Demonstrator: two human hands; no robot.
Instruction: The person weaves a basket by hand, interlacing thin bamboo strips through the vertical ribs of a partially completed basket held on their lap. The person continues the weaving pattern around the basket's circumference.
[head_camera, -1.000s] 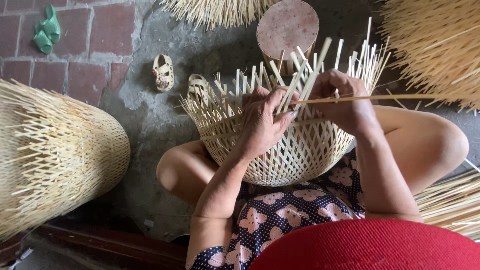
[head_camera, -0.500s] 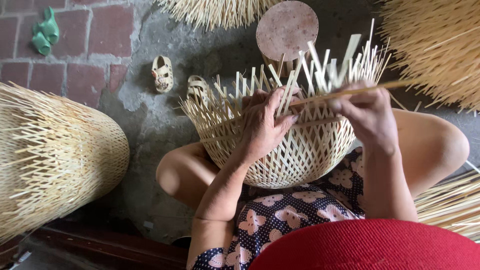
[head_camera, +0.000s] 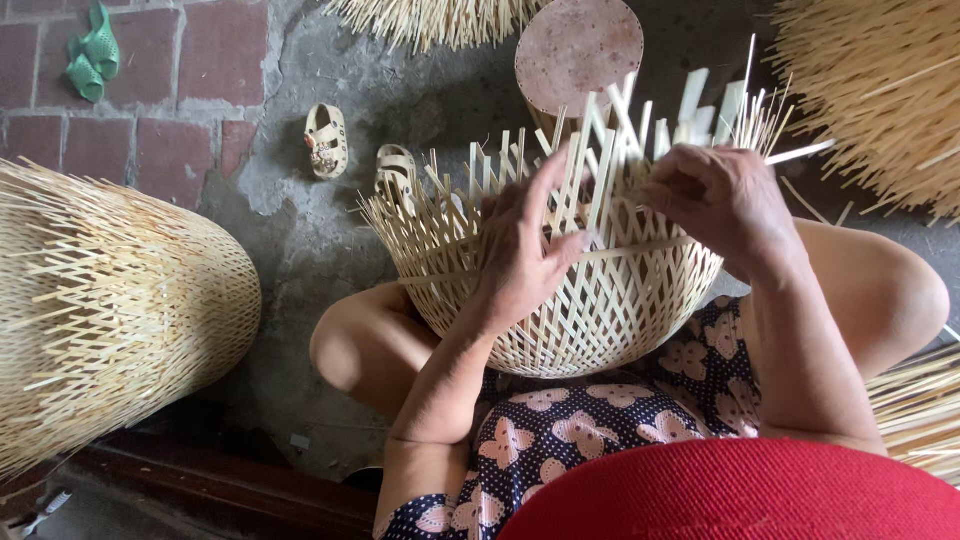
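A big woven basket lies far left. Your left hand spreads flat on the half-made basket in your lap, holding it steady. Your right hand pinches a thin strip near the rim to weave it.

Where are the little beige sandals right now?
In the head view, the beige sandals lie on the concrete floor, upper left of the half-woven bamboo basket, one almost touching its rim.
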